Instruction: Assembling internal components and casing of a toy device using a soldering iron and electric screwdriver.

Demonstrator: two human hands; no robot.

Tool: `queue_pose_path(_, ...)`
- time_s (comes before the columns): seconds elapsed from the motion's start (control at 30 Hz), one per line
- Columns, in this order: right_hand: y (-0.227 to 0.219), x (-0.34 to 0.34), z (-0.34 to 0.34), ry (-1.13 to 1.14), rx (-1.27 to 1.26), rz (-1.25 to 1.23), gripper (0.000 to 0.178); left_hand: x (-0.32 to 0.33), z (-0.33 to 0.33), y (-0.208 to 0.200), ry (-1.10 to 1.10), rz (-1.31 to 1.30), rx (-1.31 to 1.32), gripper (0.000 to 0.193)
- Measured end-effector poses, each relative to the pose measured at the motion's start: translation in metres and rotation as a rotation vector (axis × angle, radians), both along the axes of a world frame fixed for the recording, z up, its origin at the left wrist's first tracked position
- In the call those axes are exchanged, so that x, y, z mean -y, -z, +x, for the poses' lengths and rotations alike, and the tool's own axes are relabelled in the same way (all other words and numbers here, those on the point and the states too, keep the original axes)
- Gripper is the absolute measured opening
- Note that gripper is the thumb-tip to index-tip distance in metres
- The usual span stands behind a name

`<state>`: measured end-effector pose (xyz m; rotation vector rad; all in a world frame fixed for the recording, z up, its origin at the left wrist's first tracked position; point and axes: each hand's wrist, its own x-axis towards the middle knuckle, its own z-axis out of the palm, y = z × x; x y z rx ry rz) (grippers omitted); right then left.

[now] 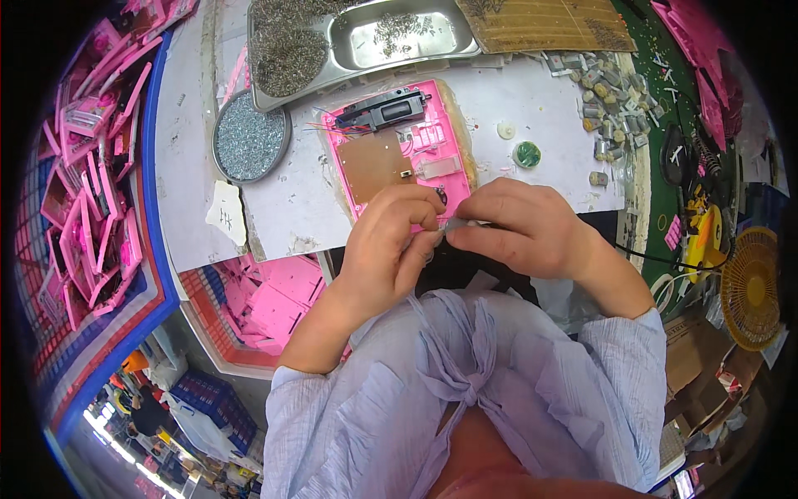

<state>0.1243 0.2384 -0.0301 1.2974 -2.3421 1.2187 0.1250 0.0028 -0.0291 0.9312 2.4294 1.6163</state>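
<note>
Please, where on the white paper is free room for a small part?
Bare paper lies between the round dish and the pink casing, and between the green piece and the parts heap. Crowded: the far side, with the metal tray; the near edge, by the left hand and right hand.

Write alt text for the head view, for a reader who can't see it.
A person's right hand pinches a small grey piece, the left hand close beside it, at the near edge of an open pink casing. Beyond are a metal tray, a round dish of small parts and scattered small cylindrical components.
</note>
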Motion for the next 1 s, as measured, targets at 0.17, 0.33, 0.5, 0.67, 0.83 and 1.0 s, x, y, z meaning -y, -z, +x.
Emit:
queue_pose_path(0.17, 0.011, 0.005, 0.003, 0.09, 0.035, -0.046, 0.032, -0.004, 0.007, 0.014, -0.156, 0.088, -0.032, 0.023)
queue_pose_path(0.33, 0.014, 0.004, 0.003, 0.14, 0.061, -0.017, 0.031, 0.004, 0.004, 0.019, -0.16, 0.15, 0.063, 0.023)
queue_pose_path(0.5, 0.018, -0.007, -0.004, 0.233, 0.07, 0.015, 0.034, -0.004, -0.033, 0.019, -0.295, 0.127, 0.126, 0.026)
queue_pose_path(0.67, 0.021, -0.016, -0.028, 0.399, 0.097, -0.109, 0.038, -0.022, -0.048, 0.027, -0.265, -0.505, -0.468, 0.022)
queue_pose_path(0.83, 0.018, -0.006, -0.046, 0.377, 0.115, 0.022, 0.032, -0.008, -0.033, 0.031, -0.233, -0.379, -0.491, 0.015)
queue_pose_path(1.0, 0.033, 0.01, -0.061, 0.341, 0.1, 0.109, 0.026, 0.01, -0.005, 0.032, -0.183, -0.481, -0.326, 0.032)
